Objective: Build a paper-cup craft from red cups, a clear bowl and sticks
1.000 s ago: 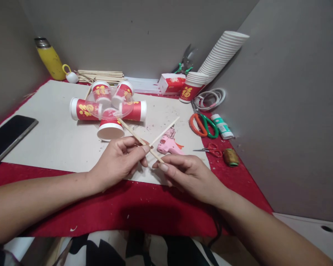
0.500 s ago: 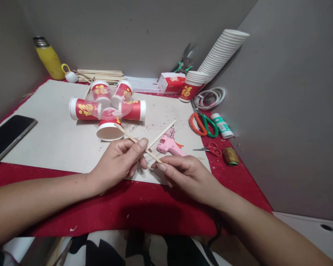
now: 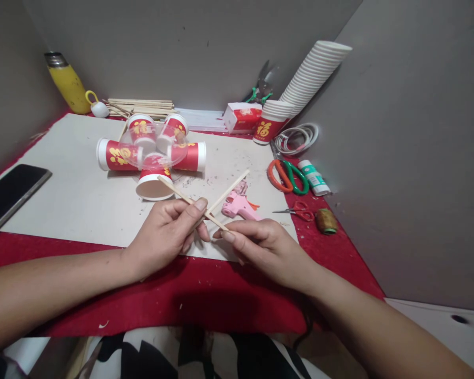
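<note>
Two thin wooden sticks cross between my hands above the board. My left hand [image 3: 174,223] pinches them near the crossing, thumb on top. One wooden stick [image 3: 177,192] slants from upper left down to my right hand [image 3: 260,242], whose thumb and forefinger grip its lower end. The other wooden stick [image 3: 233,188] points up and right from the crossing; its lower part is hidden by my left fingers. Just beyond, a pink hot glue gun [image 3: 239,205] lies on the board. Red paper cups [image 3: 156,184] joined in a ring with a clear plastic disc sit behind my left hand.
A grey board [image 3: 75,210] covers much of the red cloth [image 3: 150,305]. At left lies a phone [image 3: 13,197]. Large scissors [image 3: 288,176], small scissors [image 3: 300,210], a thread spool [image 3: 326,221] and stacked cups [image 3: 316,71] stand at right. Behind are wooden sticks [image 3: 142,107] and a yellow bottle [image 3: 69,84].
Both hands keep their grip on the crossed sticks. The whole view has shifted very slightly; otherwise nothing has visibly moved.
</note>
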The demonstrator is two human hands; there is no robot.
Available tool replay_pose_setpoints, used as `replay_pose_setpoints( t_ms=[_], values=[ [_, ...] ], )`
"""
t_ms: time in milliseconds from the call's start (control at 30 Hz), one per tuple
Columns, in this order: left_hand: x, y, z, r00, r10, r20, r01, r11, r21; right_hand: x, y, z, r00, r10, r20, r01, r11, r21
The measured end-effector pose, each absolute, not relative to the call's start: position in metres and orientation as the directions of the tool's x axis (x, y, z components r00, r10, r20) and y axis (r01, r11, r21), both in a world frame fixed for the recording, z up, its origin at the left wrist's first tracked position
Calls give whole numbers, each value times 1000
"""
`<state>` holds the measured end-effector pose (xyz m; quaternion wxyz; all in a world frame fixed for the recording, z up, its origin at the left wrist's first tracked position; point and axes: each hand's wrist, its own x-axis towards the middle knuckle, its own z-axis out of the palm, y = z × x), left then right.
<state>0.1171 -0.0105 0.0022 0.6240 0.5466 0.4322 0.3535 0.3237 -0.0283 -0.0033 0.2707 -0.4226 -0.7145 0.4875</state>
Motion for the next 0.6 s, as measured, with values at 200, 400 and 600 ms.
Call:
replay_pose_setpoints(
  t_ms=[200, 400, 600],
  values=[
    [117, -11, 5, 347, 932, -109, 39, 102, 994, 322, -29, -1, -503, 863, -38, 305, 136, -942],
    [116, -6, -1, 411, 897, -164, -9, 183, 983, 323, -28, -7, -485, 873, -52, 329, 127, -936],
    [113, -1, -5, 470, 869, -151, -9, 176, 984, 326, -25, -11, -433, 901, -19, 410, 178, -894]
  ],
)
